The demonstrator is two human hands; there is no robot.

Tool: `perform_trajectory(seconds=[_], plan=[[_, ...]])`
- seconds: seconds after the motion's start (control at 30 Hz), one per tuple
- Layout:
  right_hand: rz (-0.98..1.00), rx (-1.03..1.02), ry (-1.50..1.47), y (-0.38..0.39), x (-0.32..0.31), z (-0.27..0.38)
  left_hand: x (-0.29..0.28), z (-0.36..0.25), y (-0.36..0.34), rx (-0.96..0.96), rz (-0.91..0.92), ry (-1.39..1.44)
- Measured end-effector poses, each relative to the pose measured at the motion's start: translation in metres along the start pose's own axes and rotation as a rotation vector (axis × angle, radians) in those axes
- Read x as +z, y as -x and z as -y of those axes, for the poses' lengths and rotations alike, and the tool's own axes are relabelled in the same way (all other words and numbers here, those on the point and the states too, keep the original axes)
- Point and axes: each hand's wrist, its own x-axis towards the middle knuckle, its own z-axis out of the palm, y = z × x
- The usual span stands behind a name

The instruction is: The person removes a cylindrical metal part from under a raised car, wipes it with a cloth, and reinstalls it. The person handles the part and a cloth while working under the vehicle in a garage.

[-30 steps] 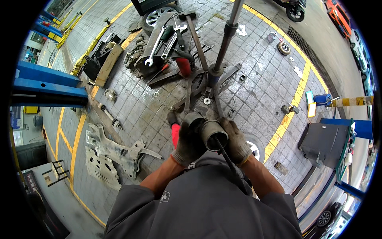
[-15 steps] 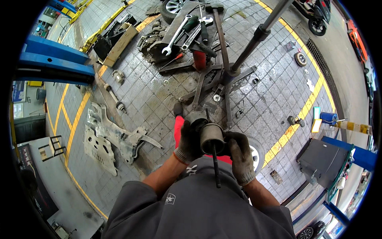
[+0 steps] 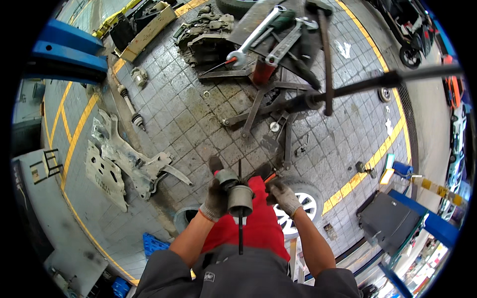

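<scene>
Gloved, my left hand (image 3: 213, 198) grips a pair of metal sleeves, a larger one (image 3: 240, 200) and a smaller one (image 3: 227, 177) behind it, above my red trousers. A long dark threaded rod (image 3: 241, 236) runs upright in the picture through the larger sleeve. My right hand (image 3: 282, 196), also gloved, is apart from the sleeves at their right, fingers curled; what it holds, if anything, is unclear. An orange-handled item (image 3: 270, 177) shows just behind it. A wheel (image 3: 303, 203) lies below the right hand.
Ahead stands a steel stand (image 3: 251, 121) with a long pole (image 3: 362, 87), beside a plate bearing wrenches (image 3: 261, 35) and a hammer (image 3: 325, 59). Metal panels (image 3: 104, 176) and a drive shaft (image 3: 130, 107) lie at left. A dark cabinet (image 3: 387, 221) is at right; blue lift arms (image 3: 69, 39) at upper left.
The sleeves have turned and moved down-left in the picture. My right hand has come away from them. The view has shifted, showing more of my legs, and the pole now slants rightward.
</scene>
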Motion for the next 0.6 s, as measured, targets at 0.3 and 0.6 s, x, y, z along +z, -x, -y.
perform_trajectory(seconds=[0.3, 0.6], plan=[[-0.431, 0.226, 0.598, -0.329, -0.013, -0.178, -0.184, -0.063, -0.055, 0.239, 0.033, 0.131], [-1.049, -0.139, 0.707, -0.573, -0.081, -0.241, -0.331, -0.095, -0.054, 0.462, -0.117, 0.324]])
